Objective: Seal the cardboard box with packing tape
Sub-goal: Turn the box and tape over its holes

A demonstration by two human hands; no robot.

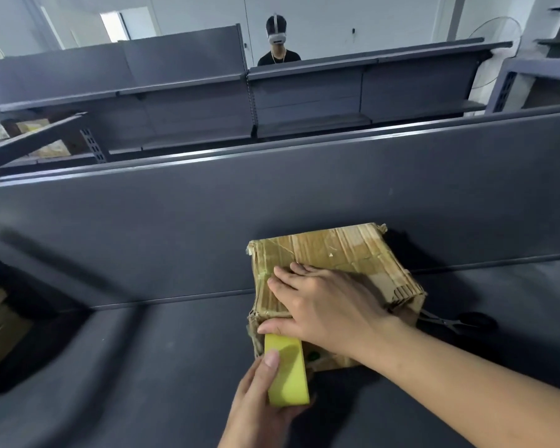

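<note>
One cardboard box (346, 250), worn and already striped with glossy brownish tape, stands on a dark grey shelf (143, 367), right of the middle and near the upright back panel (207, 221). A small green mark on its near face is partly hidden and cannot be read. The right hand (324, 305) lies flat on the box top, palm down, fingers straight and close together, pointing left toward the top's left edge; the thumb runs along the near top edge, and the forearm enters from the lower right. Just below that thumb, a yellow roll of packing tape (286, 373), seen edge-on, meets the box's near face. The left hand (256, 402) grips the roll from below, thumb laid on the yellow band. Black scissors (459, 321) lie on the shelf just right of the box. Beyond further grey shelving (304, 101) stands a person (277, 56) wearing a white headset (276, 37).
</note>
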